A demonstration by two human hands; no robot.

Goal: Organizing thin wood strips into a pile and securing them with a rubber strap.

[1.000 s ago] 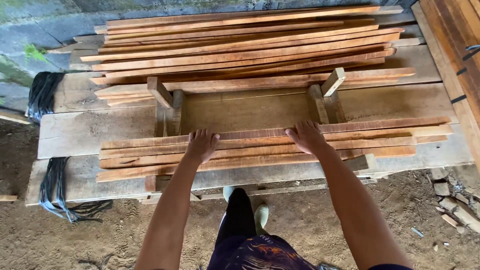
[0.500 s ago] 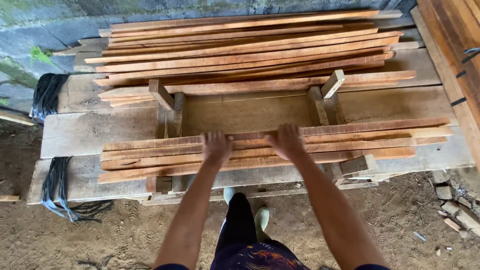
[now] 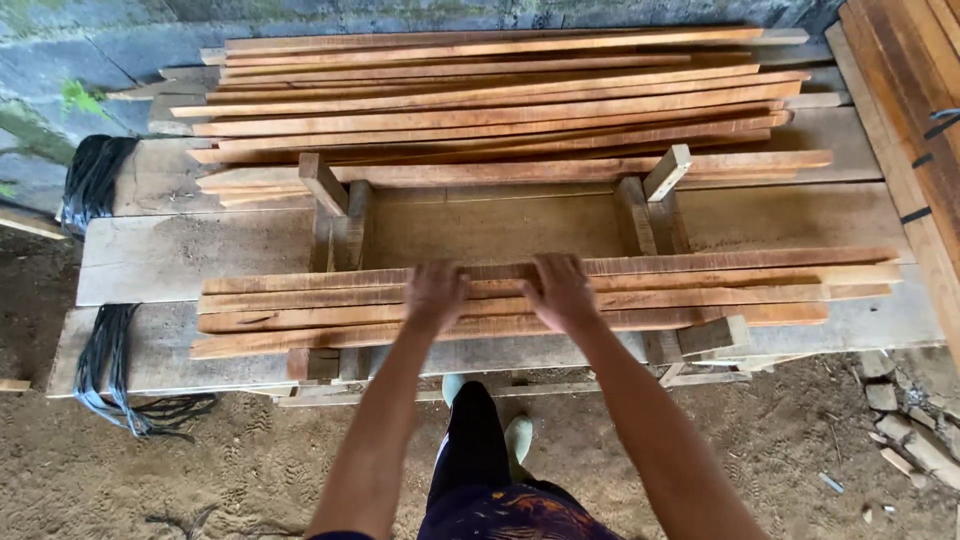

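Here both hands lie on the near slats point(image 3: 700, 290), a loose row of long thin wooden strips resting across two wooden stands near the front edge of the bench point(image 3: 180, 260); the left hand point(image 3: 435, 295) sits palm-down with its fingers curled over the strips, and the right hand point(image 3: 560, 290) sits just beside it, fingers likewise bent over the wood; whether either hand truly grips a strip or only presses on it, I cannot tell. The hands are close together near the middle of the row. Beyond them, across a bare stretch of plank, a larger far pile point(image 3: 490, 100) of similar strips lies against the wall; black straps point(image 3: 95, 180) hang off the bench's left end; more timber point(image 3: 910, 90) leans at the right; below is sandy ground point(image 3: 200, 470), with the person's feet showing under the bench edge.
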